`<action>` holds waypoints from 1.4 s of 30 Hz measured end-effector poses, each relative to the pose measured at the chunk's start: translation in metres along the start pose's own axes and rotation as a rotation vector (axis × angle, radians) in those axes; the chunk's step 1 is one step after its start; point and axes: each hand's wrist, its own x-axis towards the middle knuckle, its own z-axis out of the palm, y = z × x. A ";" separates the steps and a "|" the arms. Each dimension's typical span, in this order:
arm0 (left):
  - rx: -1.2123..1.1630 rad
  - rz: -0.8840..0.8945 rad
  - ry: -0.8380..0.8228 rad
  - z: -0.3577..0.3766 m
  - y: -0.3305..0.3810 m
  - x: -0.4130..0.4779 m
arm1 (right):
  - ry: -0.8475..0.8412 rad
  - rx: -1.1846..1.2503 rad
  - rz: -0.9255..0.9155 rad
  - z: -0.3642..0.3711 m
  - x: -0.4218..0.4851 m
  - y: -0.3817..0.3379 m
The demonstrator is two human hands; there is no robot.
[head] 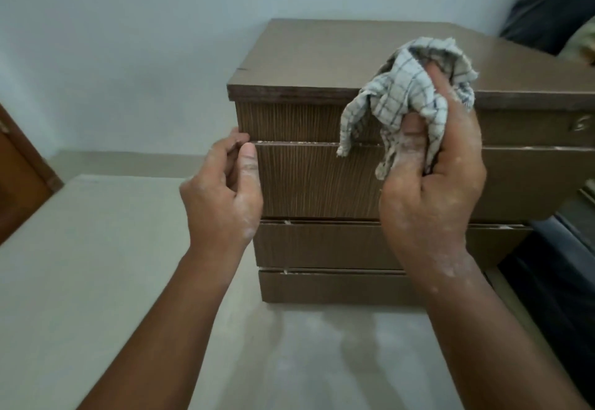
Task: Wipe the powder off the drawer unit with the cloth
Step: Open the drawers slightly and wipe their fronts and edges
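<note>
A brown wooden drawer unit (pixel 315 184) stands on the floor in front of me, with several drawer fronts. Its second drawer sticks out a little. Thin lines of white powder lie along the top edges of the drawers. My left hand (pixel 225 190) pinches the left end of that second drawer's top edge between thumb and fingers. My right hand (pixel 434 177), dusted with powder, holds a crumpled white checked cloth (pixel 409 94) in front of the upper drawers. The cloth's tail hangs over the seam between the first and second drawer.
White powder smears cover the pale floor (pixel 322 345) below the unit. A brown door (pixel 19 177) is at the far left. Dark furniture (pixel 553 281) sits close against the unit's right side. A pale wall (pixel 128 39) is behind.
</note>
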 end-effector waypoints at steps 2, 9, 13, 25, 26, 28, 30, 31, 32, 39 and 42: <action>0.005 0.006 0.018 -0.004 0.005 -0.005 | -0.020 -0.024 0.001 -0.001 0.004 -0.007; 0.016 0.062 -0.021 -0.023 -0.001 -0.025 | -0.293 -0.118 -0.010 0.016 -0.003 -0.033; 0.070 0.031 -0.064 -0.024 -0.003 -0.025 | -0.584 -0.251 -0.096 0.049 -0.018 -0.048; 0.077 0.103 -0.017 -0.014 -0.010 -0.028 | -0.425 -0.586 -0.330 0.053 -0.026 -0.011; 0.068 0.113 -0.003 -0.012 -0.011 -0.029 | -0.413 -0.607 -0.341 0.045 -0.025 -0.004; 0.054 0.124 0.006 -0.011 -0.011 -0.029 | -0.374 -0.642 -0.364 0.027 -0.020 0.012; 0.051 0.133 -0.007 -0.011 -0.010 -0.029 | -0.321 -0.653 -0.374 0.006 -0.015 0.031; 0.053 0.139 -0.010 -0.010 -0.010 -0.029 | -0.289 -0.655 -0.381 -0.005 -0.012 0.040; 0.047 0.142 -0.015 -0.009 -0.011 -0.028 | -0.258 -0.657 -0.390 -0.017 -0.008 0.049; 0.037 0.084 -0.023 0.000 -0.025 -0.029 | -0.104 -0.682 -0.394 -0.100 0.017 0.105; 0.029 0.034 -0.076 0.006 -0.043 -0.026 | -0.061 -0.686 -0.381 -0.130 0.026 0.124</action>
